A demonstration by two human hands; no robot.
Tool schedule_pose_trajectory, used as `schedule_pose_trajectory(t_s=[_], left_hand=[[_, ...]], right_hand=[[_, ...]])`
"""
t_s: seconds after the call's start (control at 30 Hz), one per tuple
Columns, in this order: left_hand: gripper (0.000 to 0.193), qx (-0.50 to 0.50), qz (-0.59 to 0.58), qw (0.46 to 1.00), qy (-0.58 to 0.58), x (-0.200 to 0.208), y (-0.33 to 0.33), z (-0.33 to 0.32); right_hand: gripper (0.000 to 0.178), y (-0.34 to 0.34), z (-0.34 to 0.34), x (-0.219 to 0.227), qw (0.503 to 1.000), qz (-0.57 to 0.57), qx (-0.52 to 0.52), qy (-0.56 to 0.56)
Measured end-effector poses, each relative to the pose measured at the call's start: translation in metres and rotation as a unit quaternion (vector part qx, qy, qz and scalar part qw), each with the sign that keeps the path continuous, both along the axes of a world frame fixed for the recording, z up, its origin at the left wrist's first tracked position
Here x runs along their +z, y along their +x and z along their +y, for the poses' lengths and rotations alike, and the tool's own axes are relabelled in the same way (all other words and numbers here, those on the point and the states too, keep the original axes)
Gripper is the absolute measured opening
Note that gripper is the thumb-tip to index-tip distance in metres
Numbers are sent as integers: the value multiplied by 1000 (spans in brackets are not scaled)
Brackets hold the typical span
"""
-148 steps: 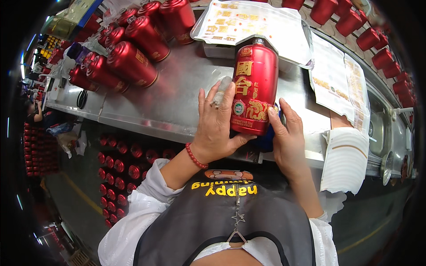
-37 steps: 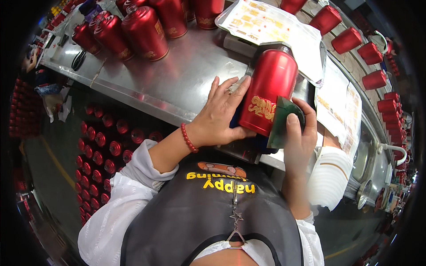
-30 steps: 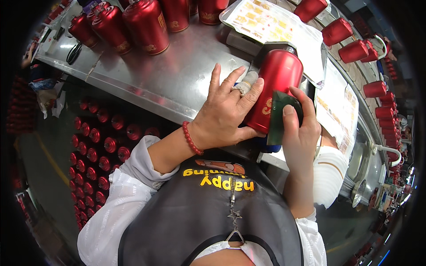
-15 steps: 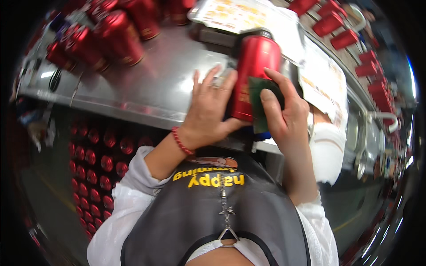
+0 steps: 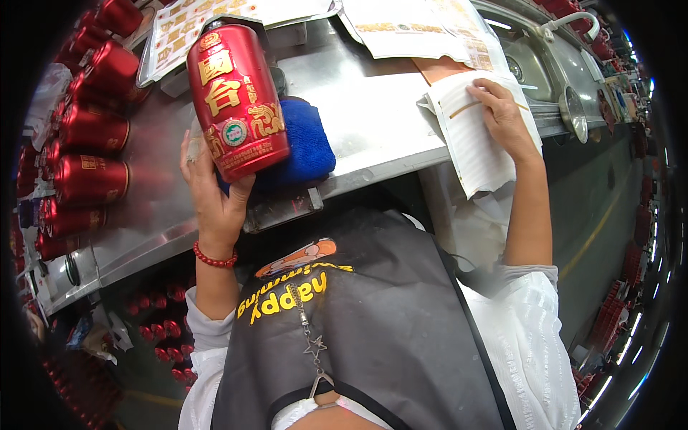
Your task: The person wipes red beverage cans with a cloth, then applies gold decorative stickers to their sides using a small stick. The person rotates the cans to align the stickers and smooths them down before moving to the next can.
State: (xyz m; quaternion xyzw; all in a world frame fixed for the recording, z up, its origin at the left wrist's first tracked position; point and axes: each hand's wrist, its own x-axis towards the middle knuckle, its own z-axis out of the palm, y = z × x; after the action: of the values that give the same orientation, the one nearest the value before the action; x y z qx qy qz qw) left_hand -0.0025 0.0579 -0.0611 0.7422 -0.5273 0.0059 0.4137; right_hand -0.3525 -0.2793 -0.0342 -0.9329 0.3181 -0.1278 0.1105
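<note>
A glossy red bottle (image 5: 236,100) with gold decals and a small round green emblem lies tilted over a folded blue cloth (image 5: 308,140). My left hand (image 5: 215,190) is wrapped round its lower end, the thumb under the base and the fingers along its left side. Off to the right, my right hand (image 5: 502,118) rests on a white backing sheet (image 5: 476,154) that hangs over the table's front edge. Its fingers are bent and close together at the sheet's surface; whether something is pinched there is hidden. A thin gold strip (image 5: 464,110) on the sheet runs behind that hand.
Several red bottles (image 5: 89,179) crowd the left of the metal table (image 5: 365,132). Sheets of gold decals (image 5: 401,32) lie at the back. A metal sink (image 5: 527,61) with a white tap (image 5: 577,21) stands to the right. More red bottles (image 5: 168,330) are below the table.
My right hand has left the bottle and moved right to the white sheet; the dark green flat piece it held is gone from it. The bottle now shows its decals, and my view has shifted right.
</note>
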Motion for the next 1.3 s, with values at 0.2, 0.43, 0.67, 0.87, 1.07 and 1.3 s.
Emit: schedule_pose_trajectory(t_s=[0.2,0.43,0.67,0.87,1.07,1.3], left_hand=[[80,23,6,999,-22,-5,-4,1],[78,23,-34,999,-2,-11,2,5],[77,19,-41,999,5,-5,0,3],[79,24,-34,999,-3,-9,2,3],[81,31,-16,999,1,-9,-1,5],[56,1,-29,990,-135,17,-47,-1]], right_hand=[[34,-8,21,-3,995,-14,26,-91],[32,-9,23,-8,993,-80,38,-73],[35,-10,28,-9,996,-61,44,-57],[28,-5,33,-7,992,-83,53,-73],[32,-2,46,-1,992,-60,83,-69],[40,6,63,-4,993,-44,91,-67]])
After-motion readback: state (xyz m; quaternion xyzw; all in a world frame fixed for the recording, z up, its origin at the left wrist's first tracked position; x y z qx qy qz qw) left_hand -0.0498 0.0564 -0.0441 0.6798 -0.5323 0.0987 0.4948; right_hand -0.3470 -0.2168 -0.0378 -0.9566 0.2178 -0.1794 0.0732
